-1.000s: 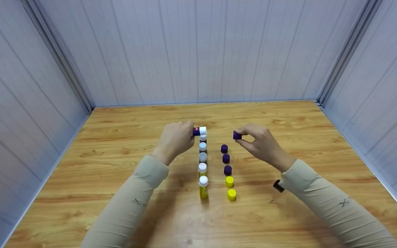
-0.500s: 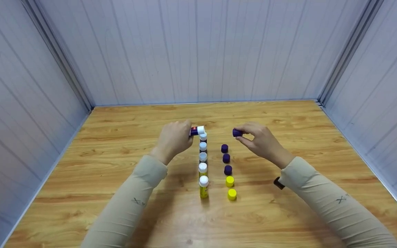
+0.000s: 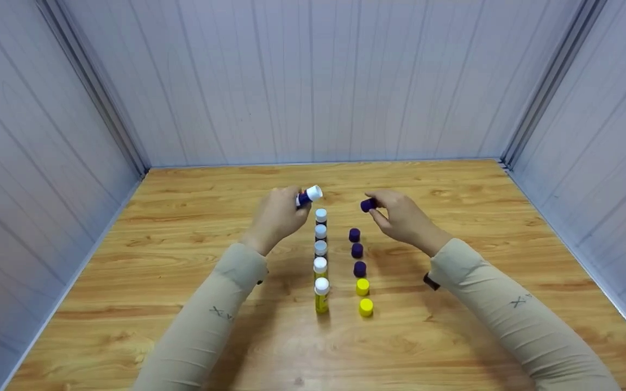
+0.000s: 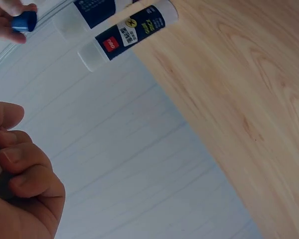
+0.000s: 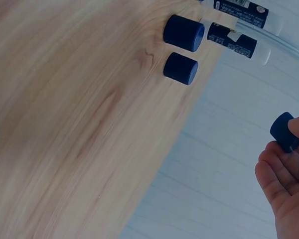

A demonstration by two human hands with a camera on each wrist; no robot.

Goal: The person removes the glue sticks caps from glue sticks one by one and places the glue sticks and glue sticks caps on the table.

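Note:
Above the far end of a row of glue sticks, my left hand [image 3: 277, 217] holds a glue stick [image 3: 305, 197] with a dark blue label, tilted so its bare white end points up and right. In the left wrist view that hand's fingers are curled and mostly hide the stick. My right hand [image 3: 408, 221] pinches a dark blue-purple cap [image 3: 368, 205] between thumb and fingers, a short gap to the right of the white end. The right wrist view shows the held cap [image 5: 284, 132] tilted at the thumb.
Several uncapped glue sticks stand in a line, the nearest a yellow glue stick [image 3: 321, 298]. Right of them runs a row of loose caps: dark ones, such as a dark cap [image 3: 357, 250], and a yellow cap [image 3: 365, 307]. Panelled walls [image 3: 313, 81] enclose the wooden table [image 3: 182, 282].
The glue stick in my left hand has turned from nearly level to slanting upward. My right hand has moved left and slightly up with the cap, narrowing the gap between them.

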